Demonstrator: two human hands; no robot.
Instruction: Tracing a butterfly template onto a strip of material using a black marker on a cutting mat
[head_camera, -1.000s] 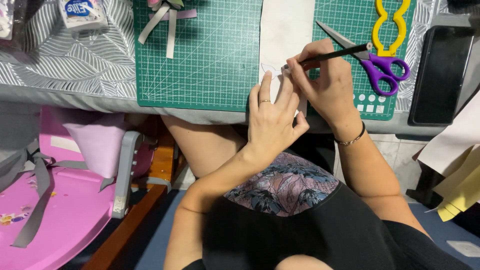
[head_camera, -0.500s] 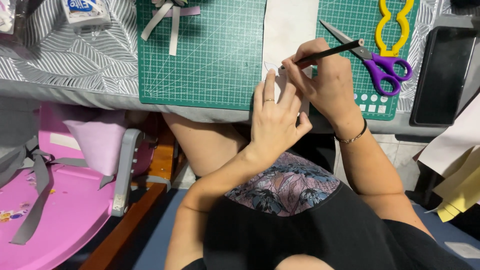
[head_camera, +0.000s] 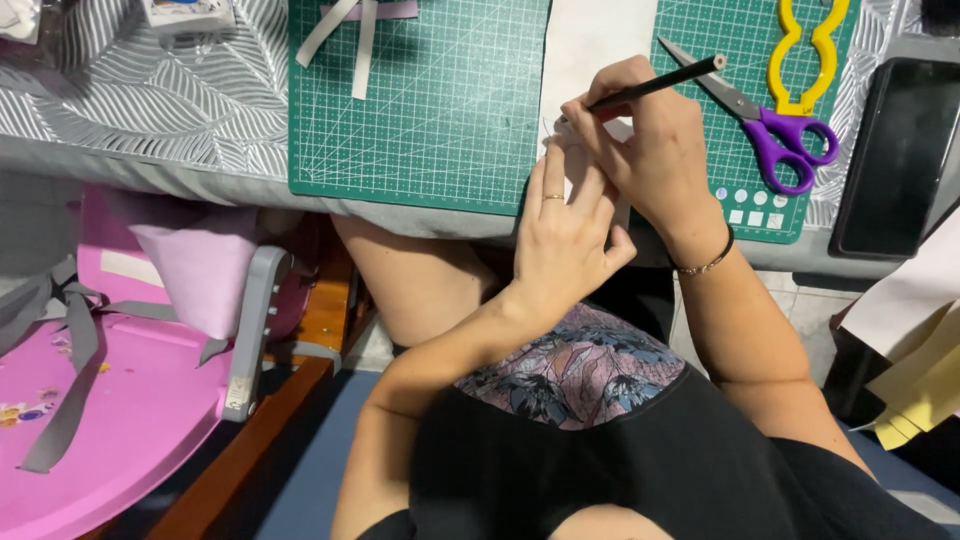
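Note:
A white sheet of paper (head_camera: 590, 45) lies across a green cutting mat (head_camera: 440, 110) at the table's near edge. My left hand (head_camera: 565, 235) presses flat on the paper's lower end, fingers together, a ring on one finger. My right hand (head_camera: 650, 150) sits just above and to the right of it, gripping a dark pencil (head_camera: 665, 82) whose tip touches the paper near my left fingertips. A thin bracelet circles my right wrist.
Purple-handled scissors (head_camera: 770, 135) and a yellow plastic tool (head_camera: 805, 50) lie on the mat to the right. A black tablet (head_camera: 895, 155) is at far right. White paper strips (head_camera: 350, 30) rest at the mat's top. A pink child seat (head_camera: 130, 370) stands below left.
The view has shifted slightly, so the table sits a little lower in the frame. Both hands stay on the paper, with the pencil still at its edge.

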